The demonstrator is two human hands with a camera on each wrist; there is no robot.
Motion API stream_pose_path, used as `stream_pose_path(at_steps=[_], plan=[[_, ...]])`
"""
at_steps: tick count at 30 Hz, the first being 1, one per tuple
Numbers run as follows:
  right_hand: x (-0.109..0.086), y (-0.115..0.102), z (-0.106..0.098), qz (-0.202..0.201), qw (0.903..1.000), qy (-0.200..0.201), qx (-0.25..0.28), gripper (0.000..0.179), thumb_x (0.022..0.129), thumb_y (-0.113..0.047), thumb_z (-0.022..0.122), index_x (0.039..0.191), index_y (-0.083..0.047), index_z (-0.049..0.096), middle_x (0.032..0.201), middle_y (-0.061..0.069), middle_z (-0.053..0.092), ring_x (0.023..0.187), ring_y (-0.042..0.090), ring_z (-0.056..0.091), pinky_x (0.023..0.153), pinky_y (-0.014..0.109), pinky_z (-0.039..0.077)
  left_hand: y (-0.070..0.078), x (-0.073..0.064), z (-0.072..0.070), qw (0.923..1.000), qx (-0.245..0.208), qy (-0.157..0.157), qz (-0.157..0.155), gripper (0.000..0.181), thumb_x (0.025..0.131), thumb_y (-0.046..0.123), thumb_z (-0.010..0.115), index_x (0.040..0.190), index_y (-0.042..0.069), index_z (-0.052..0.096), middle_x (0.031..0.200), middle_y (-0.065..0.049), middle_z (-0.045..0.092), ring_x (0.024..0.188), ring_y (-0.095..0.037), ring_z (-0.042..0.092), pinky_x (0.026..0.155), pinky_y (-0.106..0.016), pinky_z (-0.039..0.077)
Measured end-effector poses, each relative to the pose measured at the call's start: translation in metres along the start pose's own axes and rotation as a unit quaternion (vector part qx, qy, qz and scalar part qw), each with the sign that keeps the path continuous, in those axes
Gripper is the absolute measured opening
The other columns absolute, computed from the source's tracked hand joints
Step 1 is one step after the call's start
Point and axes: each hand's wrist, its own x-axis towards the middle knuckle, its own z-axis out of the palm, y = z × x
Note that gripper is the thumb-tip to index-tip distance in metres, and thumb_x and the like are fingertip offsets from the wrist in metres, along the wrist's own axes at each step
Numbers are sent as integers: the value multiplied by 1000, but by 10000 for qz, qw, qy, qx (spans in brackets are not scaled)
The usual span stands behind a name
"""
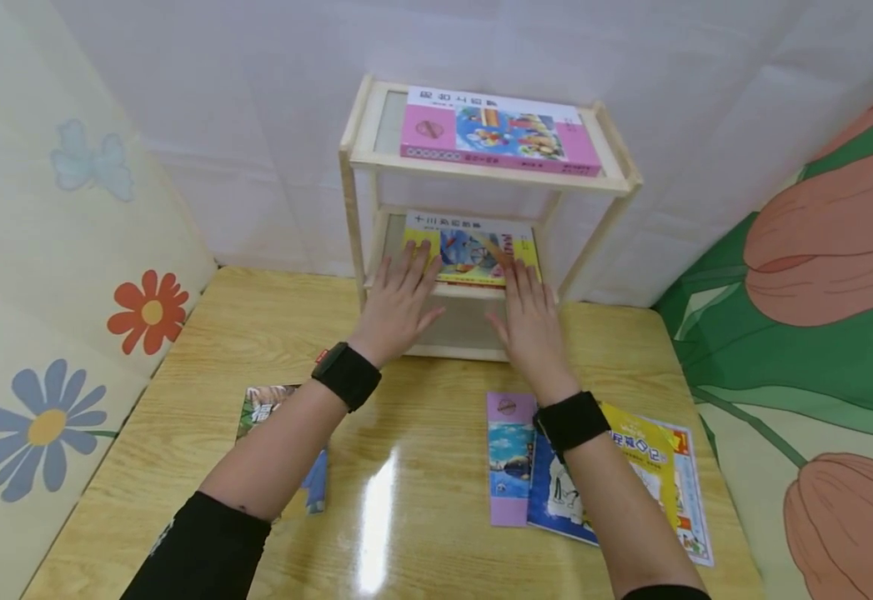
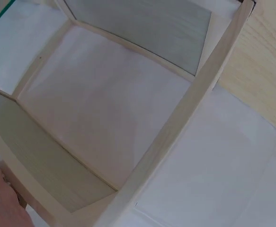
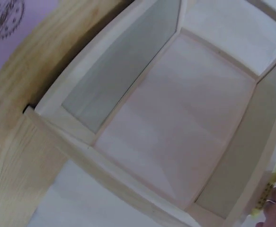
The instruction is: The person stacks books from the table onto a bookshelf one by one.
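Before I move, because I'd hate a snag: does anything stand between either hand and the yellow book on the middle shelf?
Nothing visible does. Fingers of the left hand and the right hand lie on the yellow book; the top shelf is above it.

A wide black left wristband (image 1: 346, 377) and a matching right wristband (image 1: 574, 423) are worn, the left fitted with a small red tag (image 1: 321, 356). Black left sleeve (image 1: 203, 550), marked in white; black right sleeve (image 1: 664, 593) is mostly cut off.
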Motion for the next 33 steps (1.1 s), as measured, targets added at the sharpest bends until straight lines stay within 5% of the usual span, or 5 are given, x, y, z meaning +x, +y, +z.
stream_pose_path(at_steps=[8, 17, 25, 33], plan=[[-22, -16, -5, 32, 9998, 34, 198, 77, 96, -41, 50, 151, -3, 13, 159, 15, 2, 147, 31, 3, 117, 53, 9, 10, -30, 3, 9984, -528, 190, 8, 80, 96, 52, 42, 153, 9, 5, 160, -12, -7, 147, -29, -5, 116, -56, 7], [-47, -47, 7, -444, 9988, -160, 128, 67, 97, -44, 45, 149, -8, 26, 159, 12, 13, 145, 32, 14, 116, 53, 12, 15, -86, 6, 9890, -1470, 78, -147, 73, 96, 46, 46, 153, 14, 14, 160, -12, 1, 147, -31, 0, 113, -61, 12], [-77, -107, 48, -1463, 9857, -811, 202, 63, 95, -47, 47, 144, -9, 38, 155, 12, 26, 142, 30, 26, 114, 50, 23, -21, -141, 21, 9729, -1983, -797, -886, 55, 97, 35, 51, 144, 11, 38, 148, -17, 37, 137, -36, 32, 105, -58, 33], [-102, -165, 72, -2323, 9477, -2188, -3, 58, 99, -52, 31, 148, -20, 33, 155, 2, 27, 143, 23, 26, 116, 45, 23, -63, -192, 35, 9511, -1896, -1643, -1801, 59, 92, 27, 61, 140, 0, 41, 140, -29, 40, 128, -47, 38, 99, -62, 36]])
